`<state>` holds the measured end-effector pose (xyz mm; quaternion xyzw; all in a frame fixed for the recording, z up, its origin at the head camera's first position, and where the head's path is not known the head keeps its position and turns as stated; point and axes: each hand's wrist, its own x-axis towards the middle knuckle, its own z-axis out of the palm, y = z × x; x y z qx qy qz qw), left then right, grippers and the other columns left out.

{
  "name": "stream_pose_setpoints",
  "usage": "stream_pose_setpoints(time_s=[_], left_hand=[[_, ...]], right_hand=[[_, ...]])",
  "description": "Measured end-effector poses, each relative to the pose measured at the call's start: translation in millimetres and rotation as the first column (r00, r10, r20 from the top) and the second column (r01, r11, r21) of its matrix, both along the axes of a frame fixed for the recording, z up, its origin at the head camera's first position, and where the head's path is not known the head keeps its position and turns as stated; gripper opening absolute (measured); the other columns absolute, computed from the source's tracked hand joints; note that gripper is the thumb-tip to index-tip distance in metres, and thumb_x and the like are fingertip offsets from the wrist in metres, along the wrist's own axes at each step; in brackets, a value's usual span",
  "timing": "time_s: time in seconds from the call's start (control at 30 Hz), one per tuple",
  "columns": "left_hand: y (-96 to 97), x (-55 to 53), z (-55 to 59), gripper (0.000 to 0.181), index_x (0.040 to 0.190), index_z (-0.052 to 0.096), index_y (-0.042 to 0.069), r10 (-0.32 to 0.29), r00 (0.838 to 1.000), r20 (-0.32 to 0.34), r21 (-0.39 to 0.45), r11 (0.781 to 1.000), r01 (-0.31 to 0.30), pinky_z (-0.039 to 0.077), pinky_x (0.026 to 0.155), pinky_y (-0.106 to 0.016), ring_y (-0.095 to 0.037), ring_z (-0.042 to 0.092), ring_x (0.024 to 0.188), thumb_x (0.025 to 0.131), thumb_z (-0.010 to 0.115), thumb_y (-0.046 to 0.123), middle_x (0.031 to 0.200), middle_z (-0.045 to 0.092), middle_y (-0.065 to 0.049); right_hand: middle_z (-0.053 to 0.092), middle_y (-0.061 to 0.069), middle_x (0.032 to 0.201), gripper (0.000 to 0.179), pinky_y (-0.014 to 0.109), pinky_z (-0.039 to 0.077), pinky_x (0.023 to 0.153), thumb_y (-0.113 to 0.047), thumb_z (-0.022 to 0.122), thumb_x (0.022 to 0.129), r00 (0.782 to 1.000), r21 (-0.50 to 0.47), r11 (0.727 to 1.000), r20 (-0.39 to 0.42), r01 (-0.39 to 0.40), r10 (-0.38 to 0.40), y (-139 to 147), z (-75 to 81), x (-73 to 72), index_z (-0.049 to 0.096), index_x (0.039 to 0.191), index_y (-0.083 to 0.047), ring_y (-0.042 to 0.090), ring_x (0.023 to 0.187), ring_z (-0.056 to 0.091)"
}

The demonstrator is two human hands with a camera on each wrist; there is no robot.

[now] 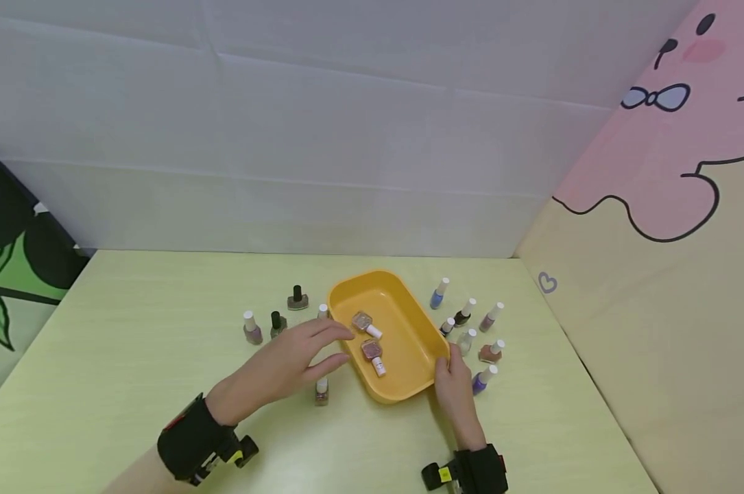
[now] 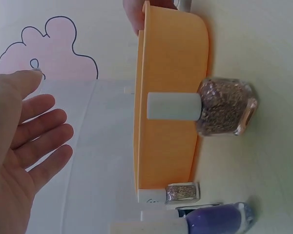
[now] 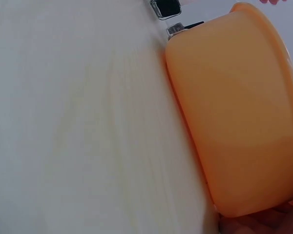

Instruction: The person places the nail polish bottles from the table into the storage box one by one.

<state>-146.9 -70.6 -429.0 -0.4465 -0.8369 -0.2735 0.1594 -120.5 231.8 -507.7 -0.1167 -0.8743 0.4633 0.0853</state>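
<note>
1. Your left hand (image 1: 291, 358) is open, with the fingers loosely extended and the thumb apart from them; it holds nothing. In the head view, its fingertips reach over the left rim of the yellow tray (image 1: 411, 343).
2. Your right hand (image 1: 457, 398) grips this tray at its near right corner, with the thumb on the near side.
3. The tray is on the worktop (image 1: 180, 329), in the middle of the bottles, and it is turned at an angle to you.
4. Inside the tray, two bottles of nail polish are lying on their sides: the upper glitter bottle (image 1: 362, 321) and the lower glitter bottle (image 1: 372, 350), near to each other, both with white caps.
5. On the left of the tray, you have two black-capped bottles, a mauve bottle (image 1: 252, 333) and a white-capped bottle partly hidden behind your hand. Nearer to you stands another glitter bottle (image 1: 321, 395).
6. On the right you have a group of white-capped bottles, among them a blue bottle (image 1: 437, 299) and a purple bottle (image 1: 479, 381).
</note>
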Motion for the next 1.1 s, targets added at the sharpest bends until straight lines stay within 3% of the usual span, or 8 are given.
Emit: stream_pose_setpoints(time_s=[0.2, 0.37, 0.73, 0.9, 1.1], left_hand=[[-3.2, 20.4, -12.7, 0.036, 0.127, 0.068, 0.01, 0.047, 0.996, 0.082, -0.003, 0.999, -0.047, 0.059, 0.096, -0.036, -0.016, 0.066, 0.117, 0.1, 0.069, 0.034, 0.125, 0.069, 0.002], [-4.3, 30.9, -25.7, 0.039, 0.131, 0.066, 0.01, 0.081, 0.989, 0.121, 0.044, 0.995, -0.087, 0.058, 0.099, -0.037, -0.017, 0.064, 0.122, 0.099, 0.071, 0.031, 0.131, 0.068, 0.0], [-2.7, 44.1, -49.1, 0.042, 0.133, 0.063, 0.01, 0.154, 0.971, 0.181, 0.137, 0.974, -0.18, 0.058, 0.098, -0.04, -0.017, 0.064, 0.122, 0.094, 0.076, 0.02, 0.132, 0.066, 0.002], [0.2, 48.8, -57.4, 0.042, 0.132, 0.063, 0.006, 0.162, 0.966, 0.203, 0.162, 0.967, -0.196, 0.058, 0.097, -0.041, -0.021, 0.066, 0.12, 0.093, 0.076, 0.016, 0.131, 0.067, -0.002], [3.5, 52.2, -64.2, 0.041, 0.132, 0.063, 0.004, 0.161, 0.946, 0.281, 0.162, 0.964, -0.213, 0.058, 0.098, -0.042, -0.023, 0.066, 0.121, 0.095, 0.075, 0.018, 0.13, 0.069, -0.006]], right_hand=[[0.065, 0.025, 0.133, 0.036, 0.056, 0.051, 0.1, -0.012, 0.04, 0.106, 1.0, -0.008, 1.0, 0.003, -0.004, 0.004, -0.1, 0.5, 0.9, 0.055, 0.137, 0.0, 0.036, 0.112, 0.064], [0.065, 0.025, 0.133, 0.036, 0.054, 0.05, 0.1, -0.012, 0.04, 0.106, 1.0, -0.011, 1.0, 0.014, -0.009, 0.009, 0.7, 0.7, 2.0, 0.055, 0.138, 0.0, 0.035, 0.112, 0.064], [0.066, 0.024, 0.13, 0.036, 0.054, 0.051, 0.098, -0.012, 0.041, 0.106, 1.0, -0.004, 1.0, -0.006, -0.011, 0.011, 1.9, 2.0, 0.6, 0.056, 0.136, -0.001, 0.034, 0.11, 0.064], [0.066, 0.024, 0.13, 0.035, 0.053, 0.051, 0.097, -0.012, 0.041, 0.106, 1.0, -0.004, 1.0, 0.007, -0.006, 0.006, 0.8, 0.8, 0.4, 0.056, 0.135, -0.001, 0.034, 0.109, 0.064], [0.066, 0.024, 0.13, 0.035, 0.053, 0.051, 0.097, -0.011, 0.041, 0.105, 1.0, 0.006, 1.0, 0.01, -0.002, 0.002, 0.3, 0.6, 0.2, 0.057, 0.135, -0.001, 0.035, 0.11, 0.064]])
